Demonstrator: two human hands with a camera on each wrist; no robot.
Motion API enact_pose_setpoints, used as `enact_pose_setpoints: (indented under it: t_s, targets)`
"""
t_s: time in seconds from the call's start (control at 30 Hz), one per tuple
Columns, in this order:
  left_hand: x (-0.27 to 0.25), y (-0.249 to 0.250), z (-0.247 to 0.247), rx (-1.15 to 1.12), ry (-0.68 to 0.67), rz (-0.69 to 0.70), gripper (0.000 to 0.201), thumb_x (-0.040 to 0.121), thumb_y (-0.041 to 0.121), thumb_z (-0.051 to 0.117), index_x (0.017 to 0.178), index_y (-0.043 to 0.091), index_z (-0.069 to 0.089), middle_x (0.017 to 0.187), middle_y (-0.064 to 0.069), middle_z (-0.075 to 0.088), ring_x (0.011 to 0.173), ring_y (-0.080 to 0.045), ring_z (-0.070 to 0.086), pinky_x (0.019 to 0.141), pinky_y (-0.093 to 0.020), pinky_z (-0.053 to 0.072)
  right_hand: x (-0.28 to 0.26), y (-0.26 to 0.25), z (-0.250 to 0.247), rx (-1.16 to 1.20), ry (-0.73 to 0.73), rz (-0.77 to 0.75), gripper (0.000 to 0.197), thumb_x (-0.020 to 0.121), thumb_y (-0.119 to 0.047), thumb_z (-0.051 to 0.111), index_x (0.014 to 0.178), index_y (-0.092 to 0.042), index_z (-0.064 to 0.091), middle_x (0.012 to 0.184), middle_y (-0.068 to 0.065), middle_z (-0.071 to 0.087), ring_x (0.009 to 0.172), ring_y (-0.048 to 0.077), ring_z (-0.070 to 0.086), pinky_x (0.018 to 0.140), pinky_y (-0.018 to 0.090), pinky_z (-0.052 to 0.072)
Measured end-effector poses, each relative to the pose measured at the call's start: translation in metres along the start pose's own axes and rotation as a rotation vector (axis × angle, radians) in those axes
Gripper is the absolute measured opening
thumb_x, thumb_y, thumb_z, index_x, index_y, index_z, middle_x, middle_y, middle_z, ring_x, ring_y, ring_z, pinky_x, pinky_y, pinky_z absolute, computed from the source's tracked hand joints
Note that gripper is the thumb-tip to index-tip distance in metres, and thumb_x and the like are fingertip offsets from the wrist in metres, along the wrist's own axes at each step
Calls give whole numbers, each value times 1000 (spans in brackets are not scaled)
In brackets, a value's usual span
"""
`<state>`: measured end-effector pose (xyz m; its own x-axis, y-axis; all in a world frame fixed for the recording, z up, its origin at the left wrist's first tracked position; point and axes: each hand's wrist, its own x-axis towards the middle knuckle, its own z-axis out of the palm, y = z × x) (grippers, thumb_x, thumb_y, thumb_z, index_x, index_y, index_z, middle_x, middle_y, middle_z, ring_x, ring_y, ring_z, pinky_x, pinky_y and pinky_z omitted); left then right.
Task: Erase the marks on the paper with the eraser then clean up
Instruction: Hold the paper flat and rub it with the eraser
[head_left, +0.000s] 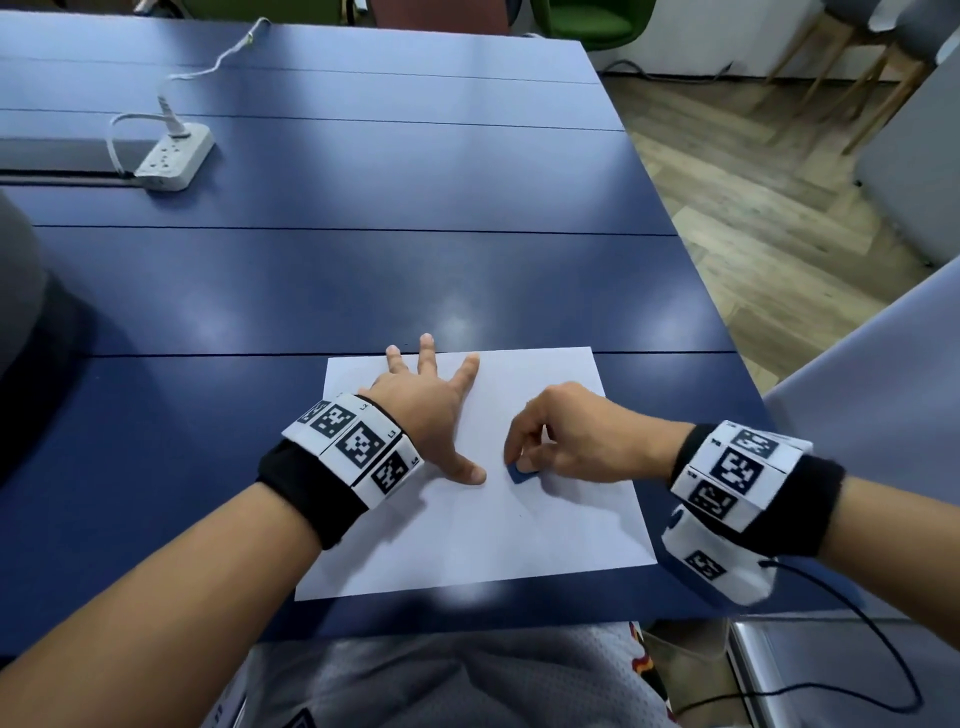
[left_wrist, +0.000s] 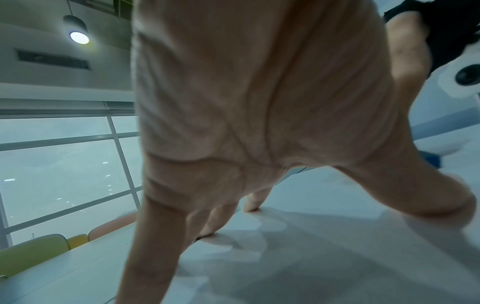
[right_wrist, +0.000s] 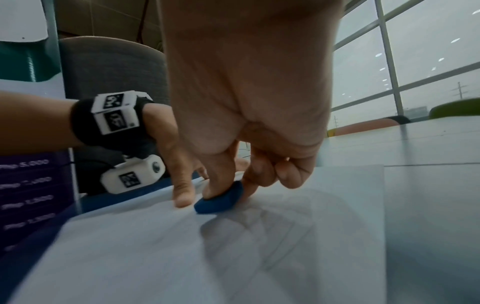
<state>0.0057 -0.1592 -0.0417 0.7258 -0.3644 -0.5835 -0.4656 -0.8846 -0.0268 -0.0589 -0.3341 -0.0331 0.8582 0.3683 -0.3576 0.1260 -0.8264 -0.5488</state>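
A white sheet of paper (head_left: 545, 525) lies on the blue table near its front edge. My left hand (head_left: 431, 400) rests flat on the sheet's upper left part, fingers spread and thumb stretched toward the middle; the left wrist view shows the same spread left hand (left_wrist: 259, 144) pressing the paper (left_wrist: 337, 257). My right hand (head_left: 566, 441) pinches a small blue eraser (head_left: 521, 474) and holds it against the sheet close to the left thumb. In the right wrist view the eraser (right_wrist: 221, 200) sits under the right fingertips on the paper (right_wrist: 182, 257). Faint pencil lines show on the sheet there.
A white power strip (head_left: 174, 158) with a plugged cable sits at the table's far left. The blue table (head_left: 363, 270) stretches away beyond the paper, and its right edge drops to a wooden floor (head_left: 753, 171). A black cable (head_left: 872, 649) trails from my right wrist.
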Motion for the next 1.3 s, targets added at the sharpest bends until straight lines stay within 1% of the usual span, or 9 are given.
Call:
enact_pose_setpoints:
  t_s: [0.17, 0.27, 0.37, 0.5, 0.63, 0.83, 1.0, 1.2, 1.3]
  targets:
    - [-2, 0, -1, 4, 7, 8, 135, 60, 76, 73, 151, 35, -19, 159, -16, -24, 144, -50, -8, 110, -56, 28, 15, 11, -14, 38, 241, 70, 7, 82, -15, 68, 84, -21, 73, 74, -4, 68, 56, 1, 54, 62, 19, 43]
    - [-1, 0, -1, 3, 10, 13, 136, 60, 76, 72, 151, 35, -20, 159, -17, -24, 144, -51, -9, 111, -57, 28, -9, 8, -1, 56, 79, 65, 11, 80, -13, 68, 83, -22, 73, 73, -2, 67, 59, 5, 54, 56, 16, 42]
    - [0, -1, 1, -11, 8, 10, 136, 59, 76, 73, 151, 36, -20, 159, -16, -25, 144, -50, -10, 110, -60, 29, -17, 2, 5, 14, -63, 36, 12, 79, -13, 68, 83, -23, 73, 75, -2, 69, 69, 14, 61, 65, 26, 51]
    - [0, -1, 1, -15, 14, 8, 137, 58, 76, 74, 151, 37, -19, 159, -15, -24, 145, -50, -9, 109, -61, 31, 19, 2, -17, -11, 133, 50, 9, 79, -14, 70, 85, -21, 74, 72, -5, 67, 60, 3, 55, 60, 19, 44]
    - [0, -1, 1, -23, 20, 8, 137, 57, 76, 74, 151, 38, -18, 159, -14, -24, 145, -49, -9, 109, -61, 32, 44, 12, -27, 81, 286, 122, 10, 79, -17, 70, 76, -27, 70, 63, -13, 62, 60, 2, 57, 69, 26, 51]
    - [2, -1, 3, -17, 18, 9, 138, 56, 76, 74, 150, 37, -19, 159, -15, -25, 144, -50, -9, 107, -61, 33, 20, 4, -15, 46, 61, 32, 9, 79, -10, 69, 78, -18, 72, 70, -1, 68, 55, 4, 52, 53, 13, 39]
    - [1, -2, 2, -25, 12, 4, 137, 57, 76, 74, 150, 38, -19, 159, -13, -26, 145, -48, -9, 108, -61, 32, 41, 15, -30, 87, 273, 117, 6, 82, -14, 69, 82, -19, 73, 64, -9, 62, 54, 0, 53, 55, 12, 37]
    - [2, -1, 3, -16, 10, 3, 137, 57, 76, 74, 150, 38, -19, 159, -13, -26, 145, -49, -9, 107, -61, 34, 18, 16, -22, 64, 43, 72, 6, 81, -11, 69, 80, -16, 72, 64, -4, 60, 52, 3, 49, 50, 10, 36]
    - [2, -1, 2, -19, 8, 3, 137, 57, 76, 74, 150, 39, -20, 159, -13, -26, 145, -49, -10, 107, -62, 33, 26, 28, -39, 34, 187, 129, 6, 82, -13, 68, 84, -18, 72, 68, -5, 63, 57, 3, 53, 55, 14, 39]
